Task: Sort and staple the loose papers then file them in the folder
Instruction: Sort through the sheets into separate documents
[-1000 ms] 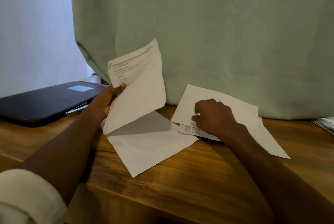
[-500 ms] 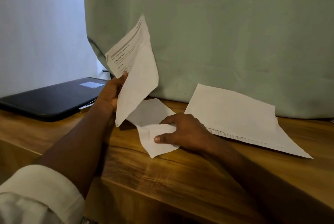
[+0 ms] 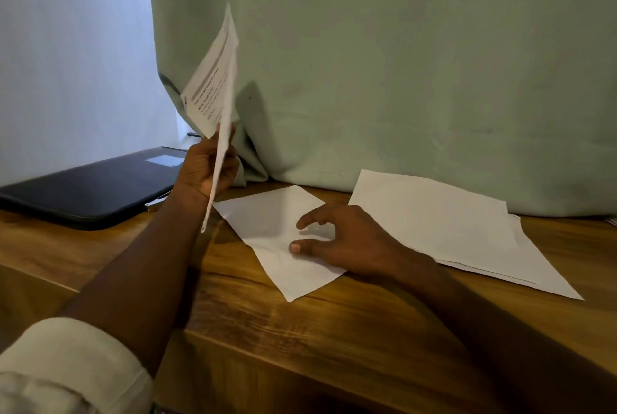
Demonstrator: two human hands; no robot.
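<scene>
Pinching a printed sheet (image 3: 213, 103) upright at ten o'clock, your left grip (image 3: 207, 169) is clamped on its lower edge. Your right grip (image 3: 344, 240) lies spread, fingers relaxed, on a blank sheet (image 3: 267, 230) at centre. At three o'clock a paper stack (image 3: 434, 223) rests flat on the counter (image 3: 334, 330); the dark folder (image 3: 90, 190) sits at nine o'clock.
</scene>
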